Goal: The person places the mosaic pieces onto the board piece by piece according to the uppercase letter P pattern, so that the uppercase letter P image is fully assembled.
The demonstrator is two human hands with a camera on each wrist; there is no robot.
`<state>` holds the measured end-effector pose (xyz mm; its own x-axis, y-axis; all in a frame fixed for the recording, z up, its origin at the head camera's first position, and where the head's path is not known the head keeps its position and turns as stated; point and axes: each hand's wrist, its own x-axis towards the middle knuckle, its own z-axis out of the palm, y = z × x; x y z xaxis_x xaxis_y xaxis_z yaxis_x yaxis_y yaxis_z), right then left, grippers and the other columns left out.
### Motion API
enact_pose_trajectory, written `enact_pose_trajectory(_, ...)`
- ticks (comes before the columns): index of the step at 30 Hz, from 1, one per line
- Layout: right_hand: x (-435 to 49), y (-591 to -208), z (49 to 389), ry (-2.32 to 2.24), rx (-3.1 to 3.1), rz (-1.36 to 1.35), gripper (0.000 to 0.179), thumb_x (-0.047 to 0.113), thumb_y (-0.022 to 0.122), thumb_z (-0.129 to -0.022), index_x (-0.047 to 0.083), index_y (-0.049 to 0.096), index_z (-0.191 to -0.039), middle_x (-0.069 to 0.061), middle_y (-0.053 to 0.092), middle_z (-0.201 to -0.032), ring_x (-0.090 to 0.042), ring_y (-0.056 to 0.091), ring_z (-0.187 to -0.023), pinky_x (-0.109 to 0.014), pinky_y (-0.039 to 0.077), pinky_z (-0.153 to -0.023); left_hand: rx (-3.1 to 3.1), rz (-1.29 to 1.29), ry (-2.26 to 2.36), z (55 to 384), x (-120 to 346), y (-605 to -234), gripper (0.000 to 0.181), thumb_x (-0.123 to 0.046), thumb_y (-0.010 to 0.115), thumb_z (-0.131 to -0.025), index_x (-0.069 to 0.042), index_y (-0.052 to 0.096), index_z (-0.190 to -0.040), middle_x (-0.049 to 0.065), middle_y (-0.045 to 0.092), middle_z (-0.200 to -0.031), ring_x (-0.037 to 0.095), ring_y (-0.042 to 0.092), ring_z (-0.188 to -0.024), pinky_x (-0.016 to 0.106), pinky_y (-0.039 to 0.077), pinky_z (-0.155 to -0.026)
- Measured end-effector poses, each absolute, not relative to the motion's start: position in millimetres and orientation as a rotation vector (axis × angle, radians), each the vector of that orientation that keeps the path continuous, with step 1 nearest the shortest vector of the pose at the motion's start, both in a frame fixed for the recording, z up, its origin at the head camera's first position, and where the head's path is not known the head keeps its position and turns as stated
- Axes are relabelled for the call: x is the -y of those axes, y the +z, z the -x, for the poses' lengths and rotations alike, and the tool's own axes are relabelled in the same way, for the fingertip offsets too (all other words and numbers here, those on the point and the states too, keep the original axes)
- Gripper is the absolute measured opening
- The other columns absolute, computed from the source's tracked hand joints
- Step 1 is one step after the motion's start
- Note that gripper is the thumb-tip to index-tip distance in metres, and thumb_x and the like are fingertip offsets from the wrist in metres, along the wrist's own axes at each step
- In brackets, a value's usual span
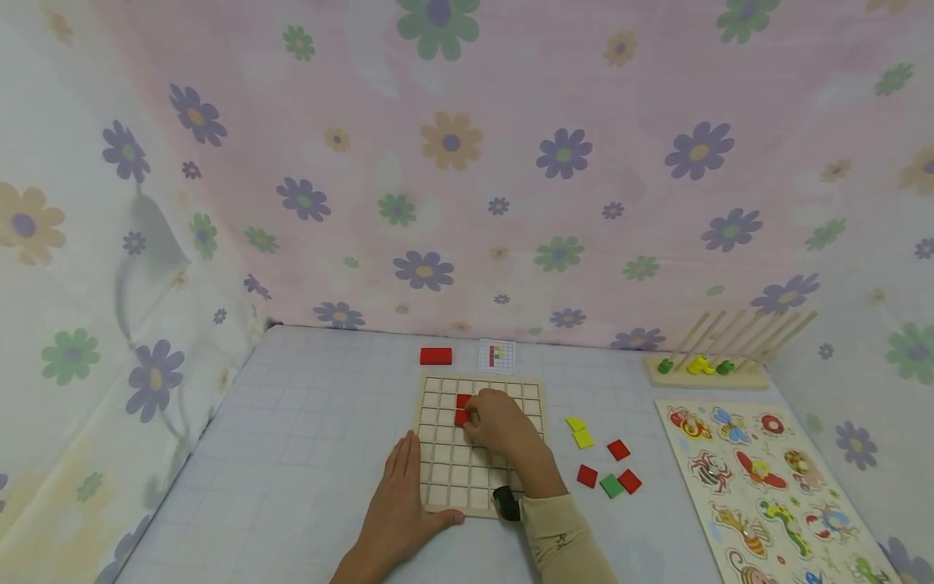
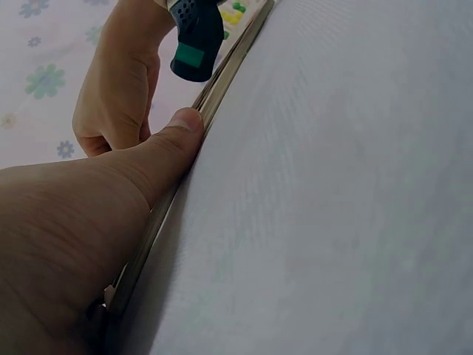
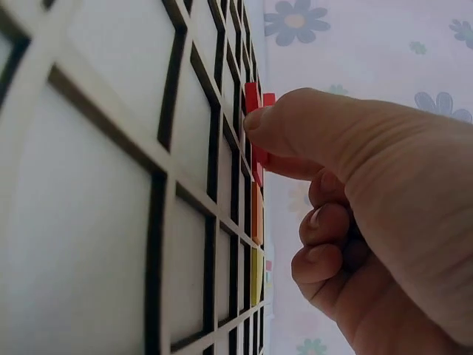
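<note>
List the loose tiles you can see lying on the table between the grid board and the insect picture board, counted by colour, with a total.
Red tiles: 3
Yellow tiles: 2
Green tile: 1
Total: 6

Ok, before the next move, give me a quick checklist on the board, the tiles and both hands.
1. Board braced: ok, left hand at its left side, thumb at the near edge.
2. Red tile held: ok, pinched by the right hand.
3. That tile fully seated in a cell: cannot tell, the right hand hides it.
4. Whole grid visible from the head view: not ok, the right hand and forearm cover part.
5. Pattern card uncovered: ok, beyond the board.
6. Loose green tile off the board: ok, to its right.
</note>
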<state>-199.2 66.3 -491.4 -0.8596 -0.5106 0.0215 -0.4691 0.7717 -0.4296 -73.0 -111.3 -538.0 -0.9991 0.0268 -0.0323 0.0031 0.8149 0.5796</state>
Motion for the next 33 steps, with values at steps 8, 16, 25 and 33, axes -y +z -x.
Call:
enact_pose_trajectory(8,-64.0,-494.0,200.9,-0.546,-2.91,0.792,0.008,0.012,0.074,-0.088,0.005,0.074,-0.091,-0.006,0.068,-0.086,-0.02,0.062,-0.079,-0.036,0.055,-0.073,-2.968,-0.033,0.917,72.8,109.7,-537.6,0.139,-0.074,0.082,-0.064,0.001,0.016,-0.162,0.019,0.02,-0.17,0.04,0.023,-0.156,0.053,0.036,-0.12)
enact_pose_trajectory(16,-62.6,-492.7,199.6,-0.578,-2.894,0.787,0.012,0.009,0.073,-0.088,0.002,0.077,-0.098,-0.01,0.072,-0.094,-0.025,0.068,-0.089,-0.039,0.059,-0.08,-2.949,-0.006,0.913,72.6,108.9,-538.2,0.14,-0.074,0.082,-0.064,-0.001,0.015,-0.163,0.017,0.018,-0.17,0.038,0.021,-0.156,0.052,0.035,-0.121)
enact_pose_trajectory(25,-59.1,-493.0,198.4,-0.638,-2.871,0.755,0.015,0.012,0.073,-0.091,0.004,0.079,-0.103,-0.01,0.076,-0.103,-0.025,0.07,-0.097,-0.039,0.059,-0.084,-2.958,-0.009,0.92,72.0,109.1,-537.7,0.139,-0.072,0.083,-0.064,-0.001,0.015,-0.163,0.018,0.019,-0.17,0.039,0.022,-0.156,0.053,0.036,-0.12)
enact_pose_trajectory(33,-57.2,-497.4,198.3,-0.67,-2.862,0.716,0.023,0.016,0.075,-0.092,0.006,0.079,-0.113,-0.012,0.076,-0.113,-0.028,0.07,-0.109,-0.042,0.059,-0.092,-2.96,-0.015,0.933,71.7,109.9,-538.7,0.14,-0.074,0.081,-0.065,-0.001,0.014,-0.163,0.018,0.018,-0.171,0.039,0.021,-0.156,0.053,0.036,-0.12)
